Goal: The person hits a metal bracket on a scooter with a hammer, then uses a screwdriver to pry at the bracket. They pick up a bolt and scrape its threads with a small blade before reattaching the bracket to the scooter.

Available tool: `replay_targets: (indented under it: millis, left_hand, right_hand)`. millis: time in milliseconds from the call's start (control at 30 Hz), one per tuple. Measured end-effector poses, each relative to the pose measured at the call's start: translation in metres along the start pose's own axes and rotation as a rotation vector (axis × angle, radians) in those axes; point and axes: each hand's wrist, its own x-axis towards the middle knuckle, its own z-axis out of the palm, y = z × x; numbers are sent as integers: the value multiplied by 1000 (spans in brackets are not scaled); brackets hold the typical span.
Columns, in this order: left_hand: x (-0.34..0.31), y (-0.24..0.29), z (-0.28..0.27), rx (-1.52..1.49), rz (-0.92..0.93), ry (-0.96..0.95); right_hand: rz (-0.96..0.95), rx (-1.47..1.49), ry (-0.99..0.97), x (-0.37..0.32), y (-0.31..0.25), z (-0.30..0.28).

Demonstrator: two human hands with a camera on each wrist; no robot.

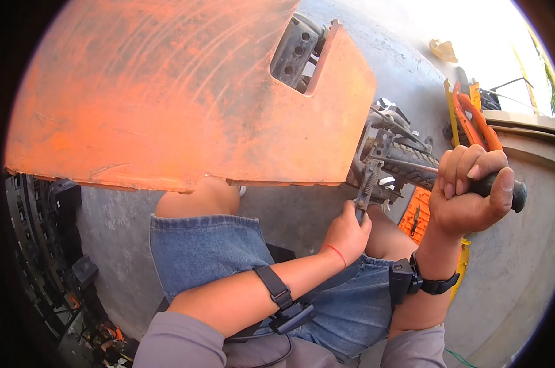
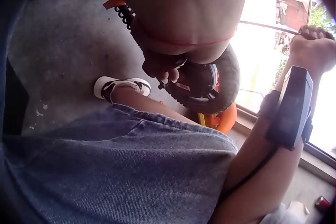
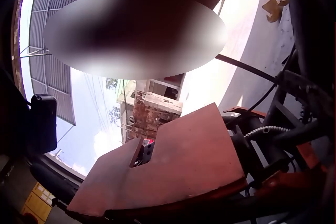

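My right hand [image 1: 470, 190] is raised, its fingers curled round the black handle [image 1: 515, 193] of a long-shafted tool. The thin metal shaft [image 1: 412, 164] runs left to a dark metal assembly [image 1: 375, 138] beside the large orange panel [image 1: 228, 110]. Below that assembly, my left hand [image 1: 346, 236] pinches the lower end of a narrow metal part with a spring [image 1: 368, 184]. In the left wrist view my left fingers [image 2: 165, 74] are partly in shadow in front of a tyre [image 2: 231, 77]. The right wrist view shows the shaft [image 3: 244, 68]; a blur hides the hand.
An orange tray [image 1: 417, 211] with a dark item lies beyond my knee. Orange and yellow parts [image 1: 474, 119] lean near a ledge at the right. Black parts [image 1: 38, 227] line the left side. A yellow-brown piece [image 1: 443, 51] rests on the floor farther off.
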Motion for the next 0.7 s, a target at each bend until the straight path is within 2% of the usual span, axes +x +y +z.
replay_targets:
  millis: [100, 167, 267, 367, 433, 467, 567, 700]
  left_hand:
    - [1, 1, -1, -29, -53, -45]
    - [1, -5, 4, 34, 34, 18]
    - [4, -12, 8, -58, -3, -25]
    - [4, -11, 5, -27, -1, -39]
    - [4, -11, 3, -34, -2, -39]
    - [3, -11, 2, -42, -3, -39]
    - [3, -7, -3, -46, 2, -41]
    - [4, -5, -5, -32, -25, -61]
  right_hand:
    - [20, 67, -12, 1, 2, 0]
    - [18, 48, -11, 1, 14, -1]
    - [39, -37, 23, -3, 15, 8]
    - [68, -75, 24, -4, 11, 13]
    - [54, -101, 30, -2, 4, 12]
    - [-16, -244, 20, -1, 2, 8]
    - [-10, -197, 105, 7, -3, -1]
    - [-37, -149, 73, 12, 0, -4]
